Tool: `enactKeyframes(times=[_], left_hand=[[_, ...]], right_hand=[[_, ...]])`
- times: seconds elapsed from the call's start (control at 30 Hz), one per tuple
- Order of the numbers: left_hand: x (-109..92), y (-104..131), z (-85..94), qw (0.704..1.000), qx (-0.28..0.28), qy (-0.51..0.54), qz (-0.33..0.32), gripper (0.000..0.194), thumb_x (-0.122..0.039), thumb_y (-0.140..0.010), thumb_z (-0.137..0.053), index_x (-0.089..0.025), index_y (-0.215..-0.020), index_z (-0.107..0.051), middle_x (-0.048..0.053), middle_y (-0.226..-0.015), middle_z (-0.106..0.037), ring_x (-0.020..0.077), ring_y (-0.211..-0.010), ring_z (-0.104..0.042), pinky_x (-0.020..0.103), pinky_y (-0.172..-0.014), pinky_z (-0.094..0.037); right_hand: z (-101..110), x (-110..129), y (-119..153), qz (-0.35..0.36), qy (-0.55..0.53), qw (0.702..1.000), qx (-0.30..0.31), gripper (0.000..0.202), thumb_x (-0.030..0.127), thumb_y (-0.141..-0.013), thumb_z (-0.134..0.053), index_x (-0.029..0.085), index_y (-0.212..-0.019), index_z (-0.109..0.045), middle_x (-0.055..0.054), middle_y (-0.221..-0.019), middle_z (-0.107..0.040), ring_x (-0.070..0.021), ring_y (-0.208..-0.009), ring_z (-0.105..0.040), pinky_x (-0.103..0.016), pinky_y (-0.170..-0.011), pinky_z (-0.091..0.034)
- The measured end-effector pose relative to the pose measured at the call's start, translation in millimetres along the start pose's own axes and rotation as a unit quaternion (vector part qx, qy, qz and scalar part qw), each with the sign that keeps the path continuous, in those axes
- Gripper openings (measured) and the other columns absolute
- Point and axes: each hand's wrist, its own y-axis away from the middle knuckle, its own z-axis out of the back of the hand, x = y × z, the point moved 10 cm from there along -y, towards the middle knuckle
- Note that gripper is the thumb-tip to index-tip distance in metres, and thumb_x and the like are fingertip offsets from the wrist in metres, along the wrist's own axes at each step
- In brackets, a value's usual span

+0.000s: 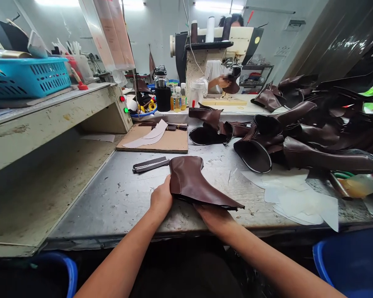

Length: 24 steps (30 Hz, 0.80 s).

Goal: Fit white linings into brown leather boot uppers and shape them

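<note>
A dark brown leather boot upper (189, 180) stands in front of me at the table's near edge, its toe pointing right and its sole side open. My left hand (162, 196) is closed on its back edge, the fingertips hidden behind the leather. From below, my right hand (214, 217) reaches under and into the open bottom, so its fingers are out of sight. Just left of the upper lie dark strips (151, 164) with a pale line along them.
Brown leather uppers (311, 132) are heaped at the right, beside translucent sheets (301, 203). A board (155, 138) with white cut pieces lies ahead. A shelf unit (59, 111) flanks the left. Beyond, a co-worker's hand (216, 82) is at a sewing machine (202, 62). Blue bins flank me below.
</note>
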Motion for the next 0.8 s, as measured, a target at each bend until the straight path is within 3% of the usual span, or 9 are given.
enactKeyframes(times=[0.13,0.27,0.33,0.4,0.5,0.63,0.73,0.8], left_hand=[[-1.0,0.3,0.2,1.0,0.005,0.007,0.0,0.043,-0.03,-0.088,-0.035,-0.029,-0.13,-0.044,0.008,-0.098,-0.07,0.0275,-0.087,-0.065,0.034,-0.072,-0.046],[-1.0,2.1,8.7,0.999,-0.049,0.003,-0.005,0.056,-0.011,-0.086,-0.031,-0.024,-0.141,-0.031,0.011,-0.128,-0.056,0.0229,-0.107,-0.058,0.035,-0.087,-0.046],[-13.6,3.1,16.8,0.993,-0.099,-0.005,-0.065,0.063,-0.002,-0.082,-0.029,-0.025,-0.141,-0.032,0.01,-0.142,-0.043,0.0218,-0.124,-0.047,0.037,-0.098,-0.041],[-37.5,6.3,22.1,0.979,-0.124,-0.018,-0.161,0.063,0.0,-0.081,-0.031,-0.026,-0.137,-0.04,0.007,-0.147,-0.037,0.0217,-0.132,-0.036,0.039,-0.105,-0.036],[-76.2,11.0,23.2,0.961,-0.079,-0.059,-0.258,0.056,-0.003,-0.082,-0.035,-0.022,-0.133,-0.047,0.008,-0.135,-0.051,0.0223,-0.122,-0.045,0.038,-0.104,-0.037],[-111.1,11.7,43.7,0.969,-0.033,-0.114,-0.215,0.062,-0.005,-0.079,-0.037,-0.017,-0.139,-0.038,0.011,-0.118,-0.061,0.0242,-0.108,-0.052,0.034,-0.091,-0.044],[-127.0,12.4,61.1,0.977,-0.021,-0.139,-0.162,0.066,-0.007,-0.079,-0.037,-0.016,-0.144,-0.029,0.014,-0.113,-0.063,0.0253,-0.103,-0.057,0.035,-0.086,-0.045],[-134.4,13.1,68.3,0.976,-0.023,-0.15,-0.154,0.066,-0.007,-0.079,-0.036,-0.017,-0.144,-0.029,0.013,-0.11,-0.065,0.0247,-0.1,-0.059,0.035,-0.087,-0.044]], right_hand=[[12.4,8.6,10.8,0.022,0.001,1.0,0.004,0.054,0.0,-0.07,-0.048,0.016,-0.12,-0.061,-0.013,-0.113,-0.068,-0.0287,-0.101,-0.064,-0.035,-0.083,-0.054],[54.2,8.7,34.5,0.005,-0.028,0.999,-0.025,0.024,0.013,-0.083,-0.049,0.019,-0.091,-0.07,-0.007,-0.089,-0.074,-0.0215,-0.075,-0.069,-0.031,-0.066,-0.057],[86.5,1.1,44.3,-0.043,-0.066,0.993,-0.093,0.023,0.022,-0.09,-0.046,0.021,-0.09,-0.069,-0.006,-0.088,-0.073,-0.0195,-0.079,-0.068,-0.03,-0.07,-0.057],[115.9,-1.8,47.8,-0.063,-0.074,0.98,-0.175,0.023,0.024,-0.093,-0.045,0.018,-0.102,-0.066,-0.009,-0.1,-0.071,-0.0212,-0.095,-0.065,-0.033,-0.081,-0.055],[131.7,8.5,29.8,-0.017,0.006,0.977,-0.213,0.028,0.016,-0.092,-0.047,0.013,-0.117,-0.059,-0.011,-0.115,-0.067,-0.023,-0.11,-0.058,-0.036,-0.092,-0.048],[122.1,-15.7,-12.7,-0.095,0.132,0.975,-0.151,0.029,0.012,-0.085,-0.054,0.01,-0.112,-0.062,-0.011,-0.093,-0.07,-0.026,-0.088,-0.059,-0.038,-0.074,-0.044],[125.4,-35.4,-32.0,-0.142,0.155,0.97,-0.123,0.013,0.007,-0.079,-0.058,0.014,-0.081,-0.068,-0.007,-0.068,-0.064,-0.0234,-0.07,-0.054,-0.035,-0.063,-0.036],[136.5,-43.1,-37.2,-0.152,0.154,0.968,-0.129,0.018,0.007,-0.079,-0.058,0.018,-0.065,-0.065,-0.006,-0.065,-0.062,-0.0223,-0.069,-0.052,-0.034,-0.063,-0.033]])
